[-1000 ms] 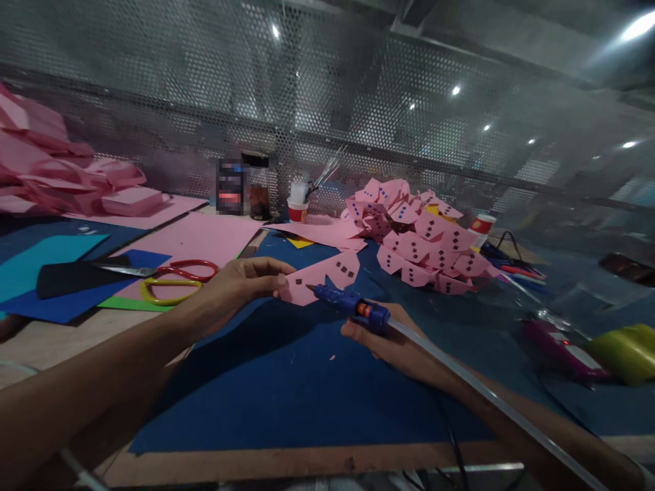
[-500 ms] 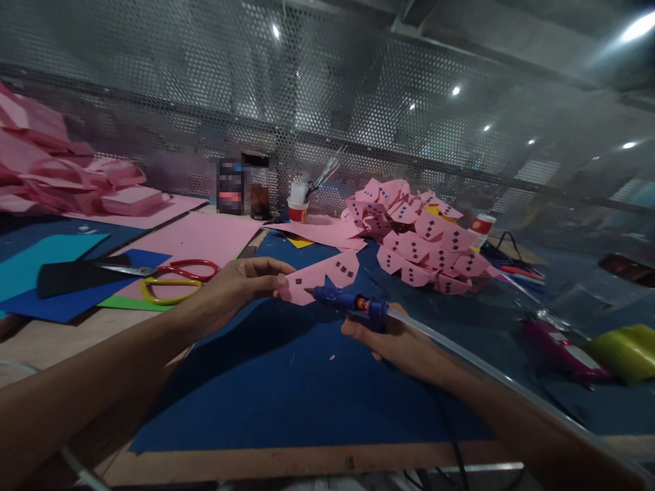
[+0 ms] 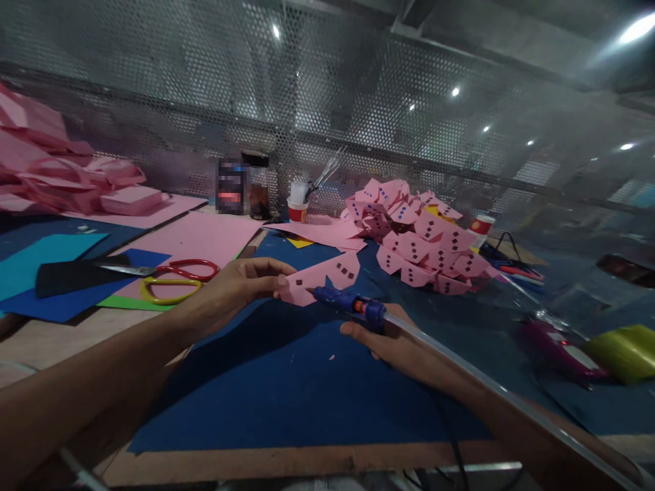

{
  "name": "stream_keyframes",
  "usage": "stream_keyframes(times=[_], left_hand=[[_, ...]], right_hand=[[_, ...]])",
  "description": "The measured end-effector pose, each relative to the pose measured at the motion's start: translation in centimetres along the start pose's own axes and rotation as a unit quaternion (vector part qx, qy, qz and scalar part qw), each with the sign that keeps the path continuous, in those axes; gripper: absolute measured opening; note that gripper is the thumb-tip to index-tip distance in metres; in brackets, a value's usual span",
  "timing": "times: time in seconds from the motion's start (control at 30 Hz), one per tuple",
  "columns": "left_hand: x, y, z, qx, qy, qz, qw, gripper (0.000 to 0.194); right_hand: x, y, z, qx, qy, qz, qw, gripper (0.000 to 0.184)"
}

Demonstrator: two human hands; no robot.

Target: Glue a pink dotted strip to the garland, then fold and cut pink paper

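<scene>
Between the thumb and fingers of my left hand [image 3: 258, 278] is the left end of a pink paper cutout [image 3: 335, 270]. Small dark squares sit on its face, and a notch cuts into its lower edge. My right hand [image 3: 391, 337] is wrapped round a blue glue gun [image 3: 348, 302] with a long clear glue stick [image 3: 434, 335] running out of its back. The gun's nozzle points left and is at the paper's face; whether it touches cannot be made out. Both hands are above a dark blue sheet [image 3: 286, 395].
Behind the glue gun lies a pile of dotted pink cutouts [image 3: 440, 249]. Scissors [image 3: 174, 281] rest on coloured sheets at the left, near a pink paper stack [image 3: 51, 170]. A red cup [image 3: 297, 210] stands at the back. A magenta tool [image 3: 563, 351] is at right.
The glue gun has shifted very slightly, its back end dipping a little. The left hand and the pink paper have barely moved.
</scene>
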State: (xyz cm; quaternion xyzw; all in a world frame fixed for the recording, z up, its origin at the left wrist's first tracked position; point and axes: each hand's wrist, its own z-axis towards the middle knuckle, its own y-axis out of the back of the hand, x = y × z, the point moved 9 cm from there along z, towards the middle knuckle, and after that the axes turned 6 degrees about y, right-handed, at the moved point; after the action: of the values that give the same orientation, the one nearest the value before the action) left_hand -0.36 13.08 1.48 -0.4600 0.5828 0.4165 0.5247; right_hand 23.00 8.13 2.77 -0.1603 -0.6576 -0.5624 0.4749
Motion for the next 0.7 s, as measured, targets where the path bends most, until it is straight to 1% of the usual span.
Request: stream_keyframes(times=[0.23,0.43,0.7], left_hand=[[-0.05,-0.07,0.02,-0.002,-0.005,0.011,1.0,0.028],[0.01,-0.09,0.01,0.007,-0.003,0.012,1.0,0.026],[0.24,-0.04,0.13,0.014,0.0,0.005,1.0,0.026]], right_hand=[[-0.05,-0.16,-0.03,0.011,-0.001,-0.003,1.0,0.045],[0.25,-0.11,0.0,0.009,0.005,-0.008,1.0,0.044],[-0.01,-0.22,-0.01,0.015,0.012,0.002,1.0,0.045]])
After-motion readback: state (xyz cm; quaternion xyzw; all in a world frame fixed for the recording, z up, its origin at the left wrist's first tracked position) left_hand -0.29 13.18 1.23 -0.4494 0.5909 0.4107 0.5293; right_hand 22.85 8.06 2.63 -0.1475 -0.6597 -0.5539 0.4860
